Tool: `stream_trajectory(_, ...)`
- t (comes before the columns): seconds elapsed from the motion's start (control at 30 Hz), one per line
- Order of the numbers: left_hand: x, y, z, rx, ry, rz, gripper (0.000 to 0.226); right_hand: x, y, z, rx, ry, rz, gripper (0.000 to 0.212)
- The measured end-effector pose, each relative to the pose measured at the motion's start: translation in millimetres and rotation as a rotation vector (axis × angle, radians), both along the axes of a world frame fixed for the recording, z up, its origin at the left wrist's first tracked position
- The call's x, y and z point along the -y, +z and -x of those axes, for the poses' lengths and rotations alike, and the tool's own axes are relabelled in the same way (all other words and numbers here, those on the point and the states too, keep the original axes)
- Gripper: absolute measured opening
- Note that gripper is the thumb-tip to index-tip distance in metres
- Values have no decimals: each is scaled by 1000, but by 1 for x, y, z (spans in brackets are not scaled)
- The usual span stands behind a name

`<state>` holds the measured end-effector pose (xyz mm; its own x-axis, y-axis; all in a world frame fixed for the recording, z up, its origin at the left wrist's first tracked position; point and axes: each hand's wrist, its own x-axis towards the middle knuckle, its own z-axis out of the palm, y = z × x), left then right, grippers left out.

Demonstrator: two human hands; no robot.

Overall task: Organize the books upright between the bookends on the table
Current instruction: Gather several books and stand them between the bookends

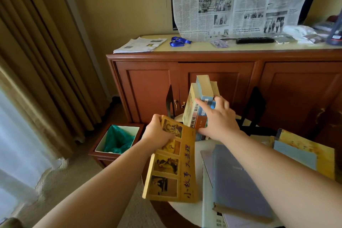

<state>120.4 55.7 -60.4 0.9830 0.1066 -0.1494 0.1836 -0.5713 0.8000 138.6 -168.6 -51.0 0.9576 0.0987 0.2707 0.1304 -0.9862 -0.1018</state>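
Glossy reddish wood cabinet [222,79]; matt yellowed paper book cover [175,163]; dull grey-blue cloth-bound book [235,181].

books [238,181] on white table [187,209]
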Motion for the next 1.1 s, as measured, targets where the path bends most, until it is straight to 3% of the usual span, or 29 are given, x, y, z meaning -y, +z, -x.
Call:
stream_trajectory(0.1, 2, 32, -9, 59, -36, -88, 30, 1, 3, 3, -3, 15, -26, 98)
stream_trajectory(0.3, 5, 83, -16, 185, -58, -251, 29, 1, 6, 5, -38, 21, -24, 110)
stream_trajectory(0.47, 12, 83, -24, 404, 120, -9, 25, 1, 5, 6, -29, 20, -37, 115)
stream_trajectory(0.7, 50, 48, -50, 597, 257, 237, 39, 3, 3, 4, -5, 46, -71, 113)
stream_trajectory(0.83, 74, 35, -67, 552, 268, 383, 37, 5, -4, 0, 24, 52, -84, 111)
stream_trajectory(0.97, 90, 9, -76, 501, 85, 350, 30, 6, -11, -3, 59, 55, -125, 107)
stream_trajectory(1.03, 90, -4, -78, 419, -15, 376, 40, 6, -13, -4, 81, 54, -150, 107)
stream_trajectory(1.1, 87, -14, -82, 296, -84, 483, 67, 7, -14, -5, 89, 55, -169, 104)
